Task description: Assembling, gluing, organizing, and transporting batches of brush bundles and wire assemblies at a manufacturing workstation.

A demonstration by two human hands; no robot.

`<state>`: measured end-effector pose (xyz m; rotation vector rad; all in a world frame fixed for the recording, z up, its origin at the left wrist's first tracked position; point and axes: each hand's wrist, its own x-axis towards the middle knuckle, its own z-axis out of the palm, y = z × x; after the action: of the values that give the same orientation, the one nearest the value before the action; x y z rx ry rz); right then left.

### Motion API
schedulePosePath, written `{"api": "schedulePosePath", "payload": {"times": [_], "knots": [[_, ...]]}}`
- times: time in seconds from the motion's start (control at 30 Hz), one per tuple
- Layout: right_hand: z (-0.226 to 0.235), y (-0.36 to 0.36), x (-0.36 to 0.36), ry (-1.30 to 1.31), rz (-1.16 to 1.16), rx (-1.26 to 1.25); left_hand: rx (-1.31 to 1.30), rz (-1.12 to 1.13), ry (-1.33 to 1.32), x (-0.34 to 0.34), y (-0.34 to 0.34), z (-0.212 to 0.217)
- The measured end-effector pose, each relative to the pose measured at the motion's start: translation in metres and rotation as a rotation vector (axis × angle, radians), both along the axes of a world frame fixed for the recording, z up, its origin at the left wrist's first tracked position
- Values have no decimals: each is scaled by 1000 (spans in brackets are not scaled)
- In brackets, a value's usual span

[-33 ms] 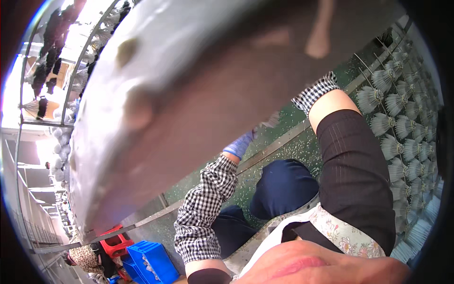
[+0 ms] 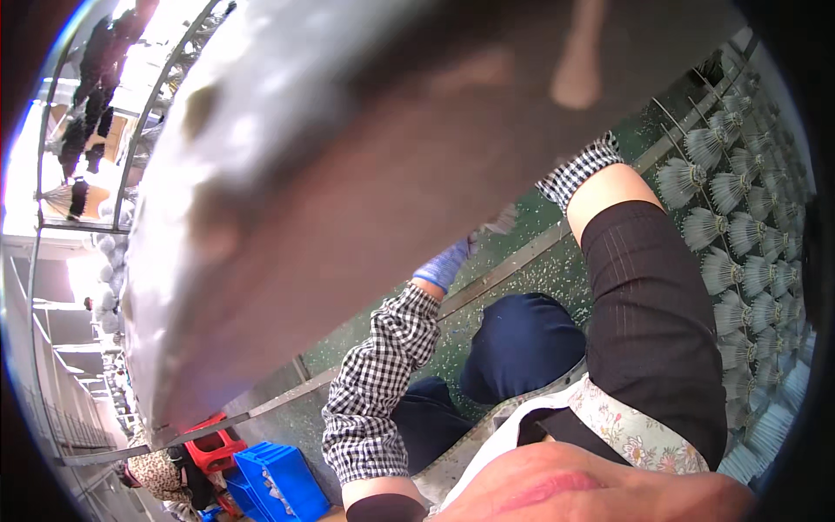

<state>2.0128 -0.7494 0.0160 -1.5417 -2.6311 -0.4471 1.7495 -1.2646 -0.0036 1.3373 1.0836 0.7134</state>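
Note:
A large, blurred grey-brown shape (image 2: pixel 348 200) with knob-like bumps spans the upper middle and hides much of my hands' work. From under its edge shows my left hand (image 2: pixel 446 264) in a blue-purple knitted glove; most of its fingers are covered. Just beyond the fingertips is a small pale feathery piece (image 2: pixel 501 219), close to them; whether they grip it I cannot make out. My right hand is behind the same shape. Only its black-and-white checked cuff (image 2: pixel 584 169) and the bare forearm (image 2: pixel 613 196) show, so its grip is hidden.
White fan-shaped feathery pieces (image 2: pixel 746 235) hang in rows on rods at the right. A metal bar (image 2: pixel 504 268) crosses below my hands, above a green floor strewn with white bits. Blue crates (image 2: pixel 283 478), a red stool (image 2: pixel 213 445) and a person in patterned clothing (image 2: pixel 156 474) are at lower left.
The large grey shape has shifted a little to the left. My left hand and the feathery piece beside it have moved slightly rightward. My right forearm looks almost unchanged.

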Motion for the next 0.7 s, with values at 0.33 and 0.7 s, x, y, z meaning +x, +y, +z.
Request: {"api": "schedulePosePath", "payload": {"times": [0.33, 0.7], "knots": [[35, -52, -14, 239, -134, -301, -303, 57, -252, 20, -16, 57], [134, -233, 29, 606, -239, 238, -455, -115, -488, 78, -38, 93]]}}
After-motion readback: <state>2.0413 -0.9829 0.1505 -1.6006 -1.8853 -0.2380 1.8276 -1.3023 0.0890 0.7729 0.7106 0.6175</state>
